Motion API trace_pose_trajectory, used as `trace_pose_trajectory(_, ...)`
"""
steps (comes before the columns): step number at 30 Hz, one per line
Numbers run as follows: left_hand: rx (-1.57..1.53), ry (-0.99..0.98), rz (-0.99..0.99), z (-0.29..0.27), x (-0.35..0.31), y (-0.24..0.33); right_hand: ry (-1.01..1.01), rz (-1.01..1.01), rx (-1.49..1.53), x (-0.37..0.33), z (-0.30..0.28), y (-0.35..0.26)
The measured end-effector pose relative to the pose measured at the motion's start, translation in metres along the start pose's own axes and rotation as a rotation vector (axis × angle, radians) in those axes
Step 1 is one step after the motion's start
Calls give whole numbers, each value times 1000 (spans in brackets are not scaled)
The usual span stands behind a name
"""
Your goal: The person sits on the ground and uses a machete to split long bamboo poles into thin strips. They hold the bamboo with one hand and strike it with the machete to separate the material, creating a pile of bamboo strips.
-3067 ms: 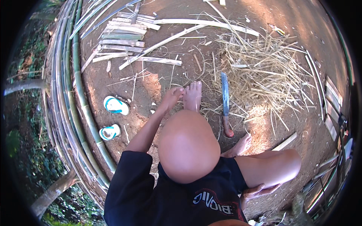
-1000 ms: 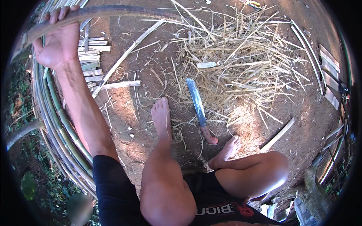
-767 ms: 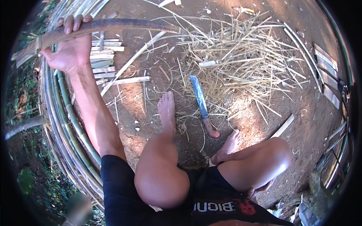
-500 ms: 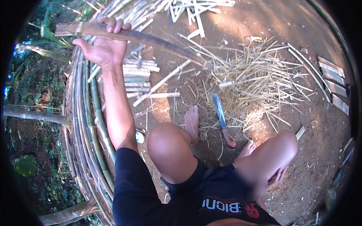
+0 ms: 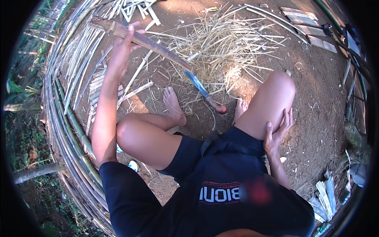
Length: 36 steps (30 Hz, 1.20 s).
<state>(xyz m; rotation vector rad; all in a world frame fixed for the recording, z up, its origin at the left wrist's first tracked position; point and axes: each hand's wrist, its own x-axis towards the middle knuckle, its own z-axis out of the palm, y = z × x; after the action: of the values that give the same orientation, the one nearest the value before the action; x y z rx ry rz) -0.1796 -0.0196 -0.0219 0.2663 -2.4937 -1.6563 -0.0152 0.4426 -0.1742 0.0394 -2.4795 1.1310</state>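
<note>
My left hand (image 5: 125,44), arm stretched out ahead, grips a long dark-brown split bamboo piece (image 5: 158,49) with its thumb across the top. The piece has a joint near its thicker far-left end and slants down to the right. Its thinner end reaches close to the tip of a knife (image 5: 197,85) lying on the ground; from here I cannot tell whether they touch. That knife has a bluish blade and a wooden handle with a red end. My right hand (image 5: 277,136) lies against my right thigh, holding nothing, its thumb and fingers apart.
A heap of pale bamboo shavings (image 5: 221,43) covers the ground ahead. Long bamboo poles (image 5: 73,138) curve along the left, beside short split pieces (image 5: 96,87). Flat slats (image 5: 304,23) lie at the far right. My bare feet (image 5: 173,104) flank the knife.
The view has swung to the right, so the ground things appear further left. My left hand has turned and closed its thumb over the bamboo piece. More of my right hand shows on the thigh.
</note>
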Motion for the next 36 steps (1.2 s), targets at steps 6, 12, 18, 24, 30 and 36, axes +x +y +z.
trace_pose_trajectory(6, -336, 176, -22, -33, -22, 8, -31, -122, 209, 34, 4, -78)
trace_pose_trajectory(12, -123, 391, 180, -31, -42, 14, -942, 302, 352, 55, 160, -56)
trace_pose_trajectory(18, -279, 439, 320, -40, -40, 8, -1106, 130, -324, -29, 279, 71)
trace_pose_trajectory(24, -538, 546, 284, -49, -50, 6, -1180, 56, -492, -30, 306, 61)
trace_pose_trajectory(30, -365, 560, 357, -62, -64, 3, -1268, 177, -315, -35, 319, 50)
trace_pose_trajectory(36, 303, 694, 351, -80, -69, -1, -1023, 284, -33, -29, 297, 4)
